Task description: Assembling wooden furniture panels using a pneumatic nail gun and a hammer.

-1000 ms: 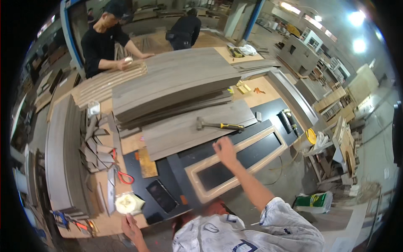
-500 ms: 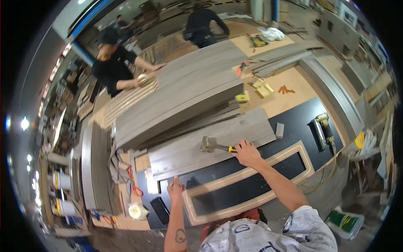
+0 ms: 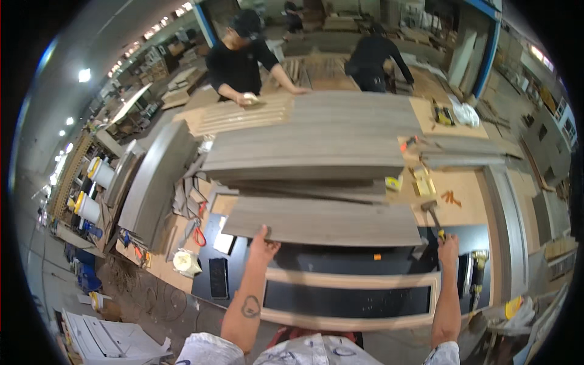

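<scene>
A grey wood-grain board (image 3: 322,220) lies crosswise in front of me, its near edge slightly above a black surface (image 3: 243,249). My left hand (image 3: 263,249) grips that near edge toward the board's left end, thumb on top and fingers beneath. Off the board's right end, my right hand (image 3: 448,246) is closed round the handle of a hammer (image 3: 429,208). The hammer's metal head points away from me. Between my forearms lies a pale rectangular wooden frame (image 3: 353,281), and a small orange piece (image 3: 377,257) sits just beyond it.
Grey panels (image 3: 304,149) are stacked behind the board. A nail gun (image 3: 479,274) lies at right, beside a long grey rail (image 3: 506,225). Red-handled scissors (image 3: 199,236) and a tape roll (image 3: 185,263) are at left. Across the table a person (image 3: 243,64) handles ribbed strips (image 3: 243,115).
My right hand has carried the hammer from over the board to beyond its right end. An orange piece now shows on the black surface. The view has turned.
</scene>
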